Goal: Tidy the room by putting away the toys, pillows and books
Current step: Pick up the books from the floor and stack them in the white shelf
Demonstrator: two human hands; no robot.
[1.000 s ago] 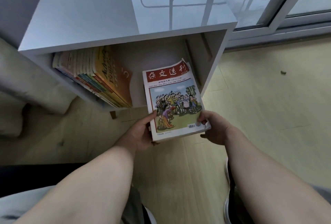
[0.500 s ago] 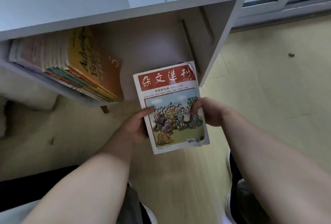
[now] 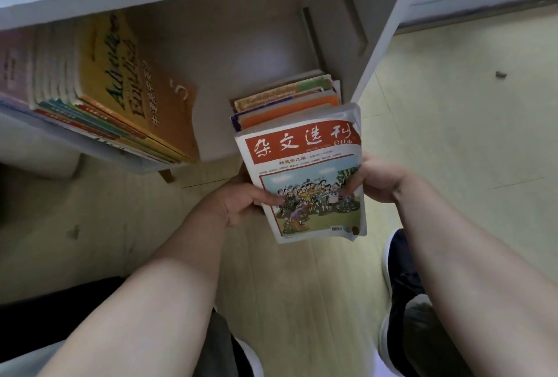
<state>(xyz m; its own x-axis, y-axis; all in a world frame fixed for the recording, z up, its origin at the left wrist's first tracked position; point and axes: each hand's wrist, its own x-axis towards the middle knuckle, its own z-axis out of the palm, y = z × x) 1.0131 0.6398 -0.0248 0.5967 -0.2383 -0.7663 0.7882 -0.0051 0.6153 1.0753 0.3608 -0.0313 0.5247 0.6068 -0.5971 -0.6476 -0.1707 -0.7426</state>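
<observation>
Obs: paperback with red title band [image 3: 305, 183] held in the air at the open front of the white shelf unit [image 3: 383, 44], near the front right corner of the compartment, cover facing up

Left hand [image 3: 238, 201]: grips the book's left edge, thumb flat on the cover, fingers hidden beneath. Right hand [image 3: 377, 183]: grips the right edge, fingers curled onto the cover picture

Behind the book's top edge, a pack of other books [image 3: 287, 102] shows orange and green edges, close to the right wall; cannot tell whether the hands carry it too or it rests on the shelf floor

Leaning row of books [image 3: 120, 90] fills the left side of the compartment, yellow cover outermost; a gap lies between it and the pack

Judgement: soft cover, worn lower right corner, thick block of pages. Probably moderate weight, floppy if held by one corner, glossy cover a bit slippery. Best held at both long edges, or by the spine with support underneath
</observation>
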